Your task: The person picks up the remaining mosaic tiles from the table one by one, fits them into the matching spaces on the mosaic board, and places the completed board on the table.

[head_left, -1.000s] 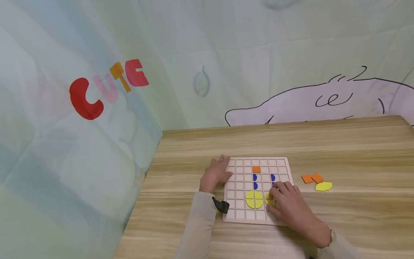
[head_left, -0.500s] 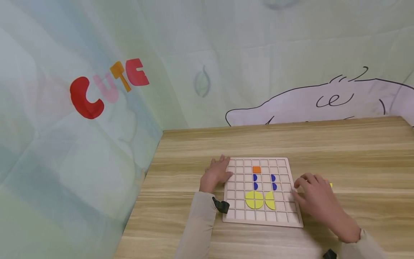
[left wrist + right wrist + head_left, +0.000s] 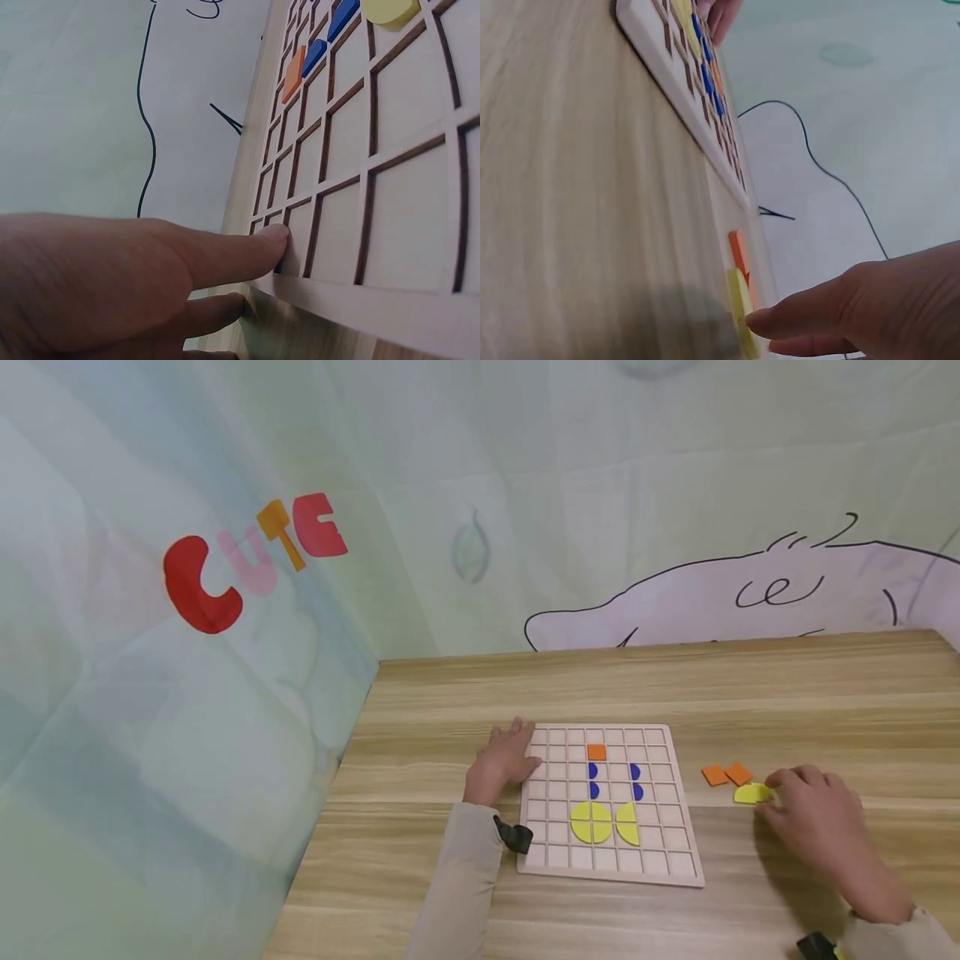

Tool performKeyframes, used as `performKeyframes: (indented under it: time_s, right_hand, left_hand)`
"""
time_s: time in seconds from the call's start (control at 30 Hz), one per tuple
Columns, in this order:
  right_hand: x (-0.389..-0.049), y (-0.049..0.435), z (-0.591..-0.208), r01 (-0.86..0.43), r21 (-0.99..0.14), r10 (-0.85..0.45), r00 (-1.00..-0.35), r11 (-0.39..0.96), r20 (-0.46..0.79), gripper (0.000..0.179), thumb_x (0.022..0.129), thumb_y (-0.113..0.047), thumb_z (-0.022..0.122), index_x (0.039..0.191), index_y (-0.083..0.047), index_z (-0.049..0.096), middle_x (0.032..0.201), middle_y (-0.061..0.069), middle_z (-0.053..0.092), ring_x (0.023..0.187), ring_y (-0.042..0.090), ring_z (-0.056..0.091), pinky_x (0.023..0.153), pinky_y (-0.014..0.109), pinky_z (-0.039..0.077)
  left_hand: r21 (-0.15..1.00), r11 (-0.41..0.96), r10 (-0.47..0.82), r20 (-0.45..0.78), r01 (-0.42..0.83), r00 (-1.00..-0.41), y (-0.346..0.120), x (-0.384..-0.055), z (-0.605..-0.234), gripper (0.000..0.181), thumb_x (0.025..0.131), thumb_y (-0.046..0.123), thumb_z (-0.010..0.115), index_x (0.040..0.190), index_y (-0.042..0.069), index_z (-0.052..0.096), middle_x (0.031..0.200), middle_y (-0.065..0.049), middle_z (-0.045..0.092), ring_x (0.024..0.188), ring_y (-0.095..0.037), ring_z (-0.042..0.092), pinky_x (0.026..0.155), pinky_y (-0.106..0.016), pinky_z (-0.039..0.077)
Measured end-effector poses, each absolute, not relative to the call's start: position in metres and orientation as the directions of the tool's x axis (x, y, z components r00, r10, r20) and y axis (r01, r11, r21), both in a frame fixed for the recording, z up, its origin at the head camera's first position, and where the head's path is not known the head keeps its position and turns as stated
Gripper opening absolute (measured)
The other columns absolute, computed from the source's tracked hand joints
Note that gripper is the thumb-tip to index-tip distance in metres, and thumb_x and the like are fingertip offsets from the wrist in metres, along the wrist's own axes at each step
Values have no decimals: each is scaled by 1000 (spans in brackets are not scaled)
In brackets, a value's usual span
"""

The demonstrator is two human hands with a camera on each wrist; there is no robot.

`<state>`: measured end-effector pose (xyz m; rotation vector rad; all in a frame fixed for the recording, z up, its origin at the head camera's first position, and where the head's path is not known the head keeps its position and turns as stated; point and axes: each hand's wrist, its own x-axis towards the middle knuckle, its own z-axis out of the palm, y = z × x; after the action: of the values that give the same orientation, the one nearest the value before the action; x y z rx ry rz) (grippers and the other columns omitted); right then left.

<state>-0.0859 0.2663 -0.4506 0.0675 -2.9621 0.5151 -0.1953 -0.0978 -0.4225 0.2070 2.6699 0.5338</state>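
Note:
A square wooden grid board (image 3: pixel 558 857) lies on the table. Set in its cells are an orange square (image 3: pixel 596 752), several blue half-circles (image 3: pixel 638 791) and yellow quarter-circles, which form a full disc (image 3: pixel 591 822) and a left half-disc (image 3: pixel 627 824). My left hand (image 3: pixel 501 764) rests on the board's upper left edge, its thumb extended over the rim in the left wrist view. To the right of the board, my right hand (image 3: pixel 817 818) has its fingertips at loose yellow quarter-circle pieces (image 3: pixel 748 793), which lie flat. In the right wrist view a fingertip meets the yellow piece (image 3: pixel 739 300).
Two loose orange squares (image 3: pixel 715 776) lie just behind the yellow pieces, between them and the board. The wood-grain table (image 3: pixel 450 693) ends at a printed fabric backdrop (image 3: pixel 450 510) behind and on the left.
My right hand has left the yellow pieces on the board and moved right to the loose yellow ones, uncovering the half-disc and lower right cells. My left hand stays put.

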Motion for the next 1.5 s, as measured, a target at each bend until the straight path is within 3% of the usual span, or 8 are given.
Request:
performKeyframes:
  time_s: [0.3, 0.67, 1.03, 1.3, 1.5]
  right_hand:
    - [-89, 275, -457, 13, -345, 42, -996, 938, 77, 40, 80, -25, 72, 101, 9, 63, 113, 43, 50, 98, 59, 43, 81, 69, 35]
    - [-92, 276, -458, 15, -355, 40, -997, 935, 62, 42, 81, -24, 72, 104, 10, 62, 113, 42, 49, 101, 57, 41, 84, 69, 34]
    - [-93, 279, -464, -55, -353, -5, -990, 934, 141, 38, 77, -24, 75, 95, 8, 65, 107, 38, 54, 98, 52, 46, 81, 64, 37]
    - [-94, 283, -458, -90, -358, -36, -987, 929, 156, 40, 77, -26, 75, 98, 7, 66, 109, 37, 55, 97, 52, 49, 78, 65, 39]
    - [-97, 278, -451, -176, -388, -75, -962, 905, 261, 30, 74, -19, 78, 93, 2, 67, 107, 31, 58, 97, 48, 50, 76, 62, 39]
  left_hand:
    - [386, 920, 220, -360, 70, -907, -97, -196, -423, 61, 99, 26, 51, 153, 16, 25, 161, -8, 14, 146, -42, 7, 113, -67, 14]
    - [395, 916, 224, -364, 68, -904, -97, -196, -421, 60, 99, 26, 51, 152, 15, 26, 161, -9, 13, 146, -42, 7, 112, -67, 13]
    - [395, 917, 216, -364, 60, -906, -96, -195, -422, 60, 99, 25, 51, 152, 15, 26, 161, -9, 13, 146, -41, 7, 113, -66, 13]
    - [397, 916, 215, -361, 59, -908, -96, -195, -424, 60, 99, 25, 51, 152, 14, 27, 161, -9, 14, 146, -42, 7, 113, -66, 14]
    - [389, 919, 218, -364, 65, -906, -97, -195, -423, 60, 99, 26, 51, 152, 14, 26, 161, -9, 14, 146, -42, 7, 113, -65, 14]
